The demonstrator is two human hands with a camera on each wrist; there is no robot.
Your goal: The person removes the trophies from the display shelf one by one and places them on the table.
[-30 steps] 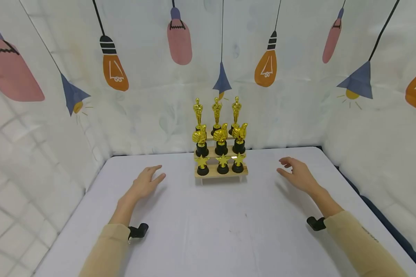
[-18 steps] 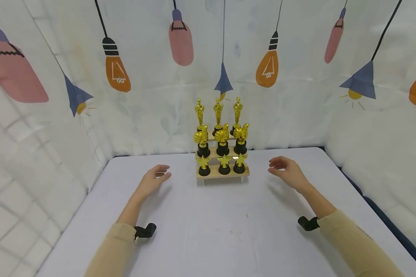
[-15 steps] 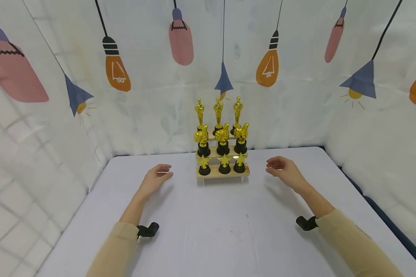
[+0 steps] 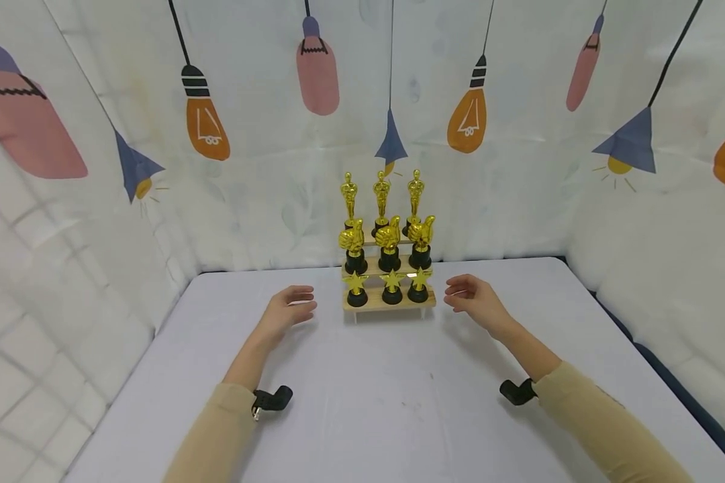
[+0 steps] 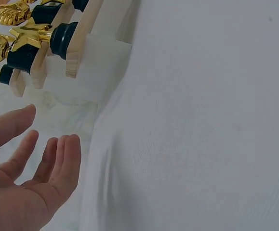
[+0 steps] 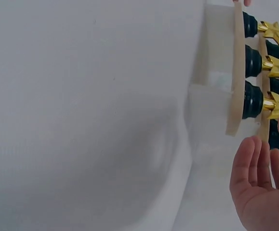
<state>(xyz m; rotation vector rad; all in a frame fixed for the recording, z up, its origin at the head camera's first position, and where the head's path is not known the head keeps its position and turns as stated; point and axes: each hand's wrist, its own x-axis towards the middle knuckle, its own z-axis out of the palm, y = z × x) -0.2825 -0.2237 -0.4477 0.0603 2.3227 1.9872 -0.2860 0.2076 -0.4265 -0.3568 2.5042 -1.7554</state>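
Note:
A three-tier wooden display stand [image 4: 374, 306] is at the back middle of the table in the head view. Gold star trophies [image 4: 391, 282] line its lowest tier, thumbs-up trophies [image 4: 389, 236] the middle one, and gold figure statuettes [image 4: 381, 194] the top, all on black bases. To the left of the stand, my left hand [image 4: 286, 312] hovers with relaxed fingers and touches nothing. My right hand [image 4: 477, 302] is close to the stand's right end, fingers loosely bent. In the right wrist view a small gap shows between those fingers [image 6: 255, 163] and the lowest tier.
A white cloth covers the table [image 4: 374, 402]. Behind it hangs a pale curtain [image 4: 248, 215] printed with lamps and bulbs, close behind the stand. Each wrist wears a black camera mount, such as the left mount [image 4: 273, 398].
Both hands have moved inward toward the stand, the left one rightward and the right one leftward. The trophies and stand stay in place on the table.

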